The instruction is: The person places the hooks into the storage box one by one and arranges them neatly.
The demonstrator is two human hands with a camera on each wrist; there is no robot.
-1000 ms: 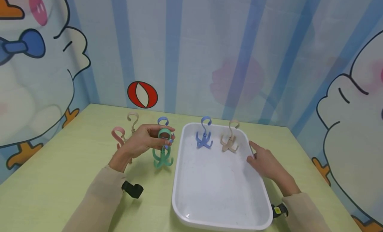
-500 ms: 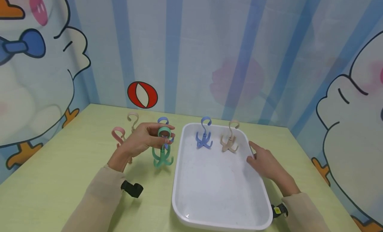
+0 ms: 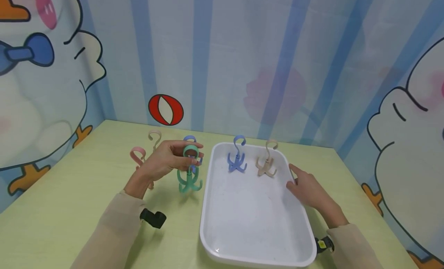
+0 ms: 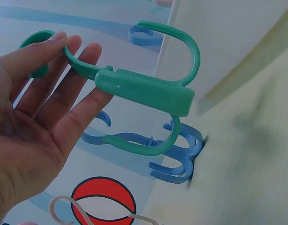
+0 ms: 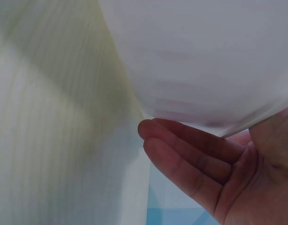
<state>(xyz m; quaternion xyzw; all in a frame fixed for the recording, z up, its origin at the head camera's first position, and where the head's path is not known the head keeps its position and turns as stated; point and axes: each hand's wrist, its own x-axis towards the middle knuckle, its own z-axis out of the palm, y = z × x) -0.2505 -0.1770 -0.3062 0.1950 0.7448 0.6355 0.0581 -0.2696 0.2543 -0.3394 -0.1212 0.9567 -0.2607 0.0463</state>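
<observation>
My left hand (image 3: 166,159) pinches a green four-prong rotating hook hanger (image 3: 189,180) by its curved upper hook, between thumb and fingers. The hanger hangs upright just above the table, left of the white tray (image 3: 204,207). In the left wrist view its green body (image 4: 144,91) and two prongs show plainly. My right hand (image 3: 310,190) grips the tray's right rim, thumb over the edge and fingers against the outer wall; in the right wrist view the fingers (image 5: 190,164) lie along that wall. A blue hook hanger (image 3: 237,161) and a beige one (image 3: 266,165) stand at the tray's far end.
Behind my left hand stands another blue hanger (image 4: 176,154), partly hidden. Left of it are a beige hanger (image 3: 155,138) and a pink one (image 3: 138,155), both partly covered by my hand. A striped cartoon backdrop (image 3: 222,68) closes off the table (image 3: 69,192) at the back.
The green hanger has risen very slightly in my left hand. My right hand and the tray hold their places.
</observation>
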